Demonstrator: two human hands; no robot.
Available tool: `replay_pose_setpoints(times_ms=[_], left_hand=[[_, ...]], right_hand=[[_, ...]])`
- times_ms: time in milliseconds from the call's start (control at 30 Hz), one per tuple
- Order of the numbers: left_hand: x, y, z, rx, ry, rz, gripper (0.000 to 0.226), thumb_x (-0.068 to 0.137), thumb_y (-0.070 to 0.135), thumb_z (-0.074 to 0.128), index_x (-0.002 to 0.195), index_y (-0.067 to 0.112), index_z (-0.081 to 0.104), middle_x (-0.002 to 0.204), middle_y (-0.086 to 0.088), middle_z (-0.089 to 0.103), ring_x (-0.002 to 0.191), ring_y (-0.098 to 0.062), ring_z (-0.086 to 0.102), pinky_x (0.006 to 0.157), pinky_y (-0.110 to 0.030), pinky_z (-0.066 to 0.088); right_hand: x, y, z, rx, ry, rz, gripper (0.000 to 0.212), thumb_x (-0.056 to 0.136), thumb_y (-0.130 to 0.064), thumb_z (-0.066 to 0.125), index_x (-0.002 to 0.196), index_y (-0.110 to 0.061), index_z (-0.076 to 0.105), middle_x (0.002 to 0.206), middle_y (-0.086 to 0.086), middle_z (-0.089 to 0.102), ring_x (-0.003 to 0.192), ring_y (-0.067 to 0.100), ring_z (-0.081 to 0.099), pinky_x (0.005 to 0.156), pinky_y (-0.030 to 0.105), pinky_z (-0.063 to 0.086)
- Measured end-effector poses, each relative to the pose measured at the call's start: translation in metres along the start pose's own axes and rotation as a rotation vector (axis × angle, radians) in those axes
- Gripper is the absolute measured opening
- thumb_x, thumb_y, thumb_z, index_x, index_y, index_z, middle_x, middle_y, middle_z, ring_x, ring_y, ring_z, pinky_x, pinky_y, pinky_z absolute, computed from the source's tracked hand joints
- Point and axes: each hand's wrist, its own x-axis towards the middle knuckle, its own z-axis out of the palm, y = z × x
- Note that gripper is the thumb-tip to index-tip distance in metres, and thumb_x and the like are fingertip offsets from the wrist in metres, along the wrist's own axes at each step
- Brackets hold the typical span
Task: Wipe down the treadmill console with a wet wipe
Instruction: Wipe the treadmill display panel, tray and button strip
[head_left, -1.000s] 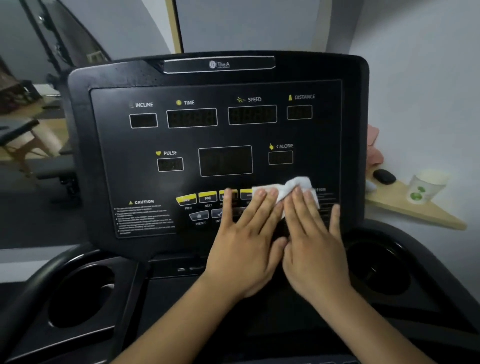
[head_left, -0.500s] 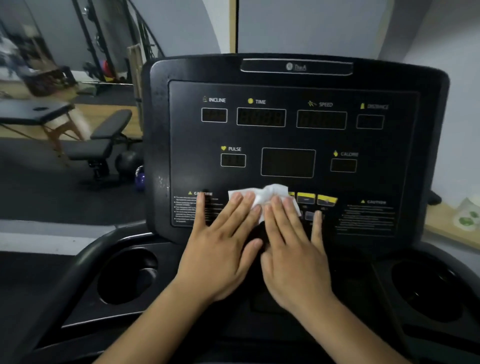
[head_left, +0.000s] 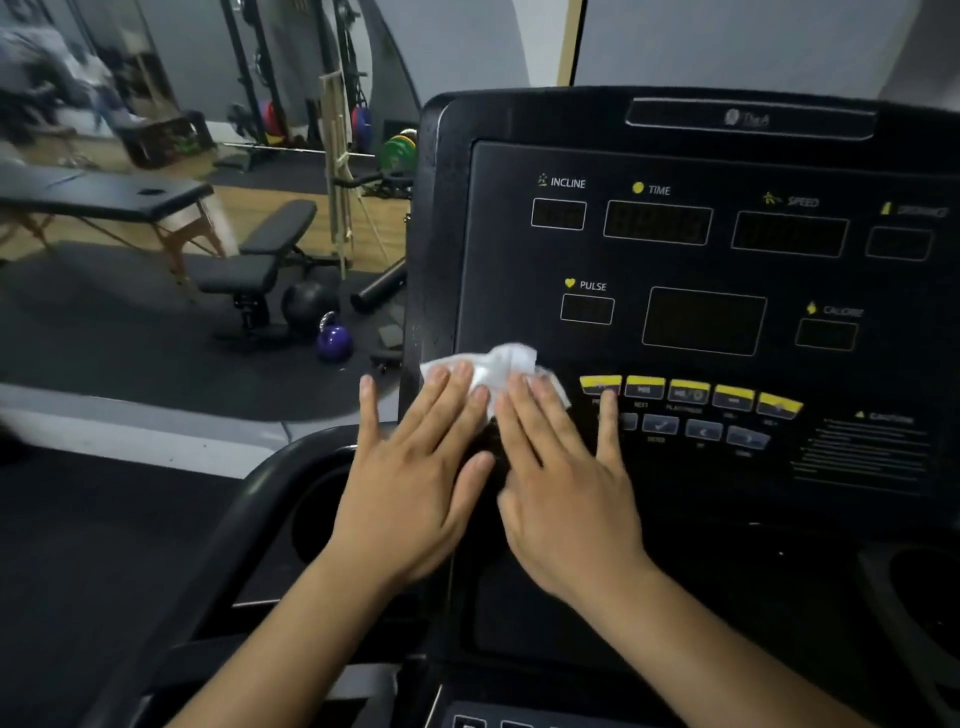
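Observation:
The black treadmill console (head_left: 701, 156) fills the right half of the view, with its dark display windows and a row of yellow buttons (head_left: 688, 392). A crumpled white wet wipe (head_left: 501, 364) lies on the console's lower left corner. My left hand (head_left: 415, 478) and my right hand (head_left: 566, 483) lie flat side by side, straight fingers pressing the wipe against the panel. My left thumb sticks out past the console's left edge. The lower part of the wipe is hidden under my fingers.
A round cup holder (head_left: 311, 514) sits below left of the console, another (head_left: 924, 603) at lower right. Beyond the left edge lies a gym floor with a bench (head_left: 260, 260), a massage table (head_left: 104, 197), a purple kettlebell (head_left: 334, 340) and weight plates (head_left: 397, 150).
Both hands have slid the wipe leftward along the bottom of the console, from the right of the button row to the lower left corner. My view has turned left with them.

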Motion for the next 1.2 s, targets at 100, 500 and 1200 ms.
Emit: replay_pose_setpoints(times_ms=[100, 500, 1200], left_hand=[[-0.009, -0.013, 0.002, 0.01, 0.005, 0.04, 0.056, 0.103, 0.043, 0.018, 0.15, 0.019, 0.035, 0.161, -0.002, 0.021, 0.149, -0.016, 0.016, 0.115, -0.066, 0.004], [-0.036, -0.012, 0.016, -0.197, -0.004, 0.014, 0.059, 0.103, 0.047, 0.018, 0.15, 0.015, 0.037, 0.161, -0.004, 0.022, 0.15, -0.021, 0.014, 0.121, -0.052, 0.0], [0.014, 0.01, -0.007, 0.0, -0.037, 0.013, 0.06, 0.103, 0.051, 0.01, 0.154, 0.024, 0.024, 0.163, 0.002, 0.014, 0.151, -0.019, 0.006, 0.115, -0.062, -0.012]], right_hand=[[-0.001, -0.006, 0.004, -0.007, -0.017, -0.029, 0.066, 0.086, -0.032, 0.032, 0.148, -0.009, 0.034, 0.159, 0.006, 0.025, 0.148, 0.018, 0.015, 0.112, 0.067, 0.01], [-0.018, -0.033, 0.008, 0.033, -0.077, -0.004, 0.061, 0.094, -0.04, 0.03, 0.15, -0.014, 0.031, 0.16, 0.001, 0.022, 0.149, 0.016, 0.01, 0.113, 0.066, 0.005], [0.009, 0.006, -0.014, -0.065, -0.029, 0.083, 0.06, 0.095, -0.04, 0.024, 0.148, -0.015, 0.033, 0.159, 0.001, 0.025, 0.148, 0.015, 0.013, 0.112, 0.068, 0.002]])
